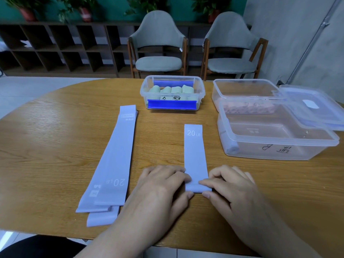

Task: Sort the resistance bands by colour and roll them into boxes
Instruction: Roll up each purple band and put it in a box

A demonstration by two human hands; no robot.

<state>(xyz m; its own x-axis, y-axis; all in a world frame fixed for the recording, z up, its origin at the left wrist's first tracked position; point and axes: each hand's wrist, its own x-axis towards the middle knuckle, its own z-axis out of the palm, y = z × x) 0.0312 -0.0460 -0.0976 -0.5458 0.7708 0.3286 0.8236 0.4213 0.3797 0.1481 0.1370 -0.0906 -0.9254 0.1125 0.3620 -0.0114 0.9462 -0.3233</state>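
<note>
Green rolls (172,89) boxed far centre, pink & 1 lavender roll (229,144) in right boxes; left hand (163,183) & right hand (229,183) pinch near end of lavender band (195,157), roll just begun, approx 3 flat bands (109,164) left waiting.

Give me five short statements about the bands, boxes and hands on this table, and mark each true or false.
1. Both hands, left hand and right hand, are on the purple band. True.
2. That band reads 20 LB at its far end. True.
3. The box with blue clips holds purple rolls. False: its rolls are pale green.
4. The pile of flat bands lies right of the hands. False: it lies to their left.
5. The nearest clear box already holds a purple roll. True.
</note>
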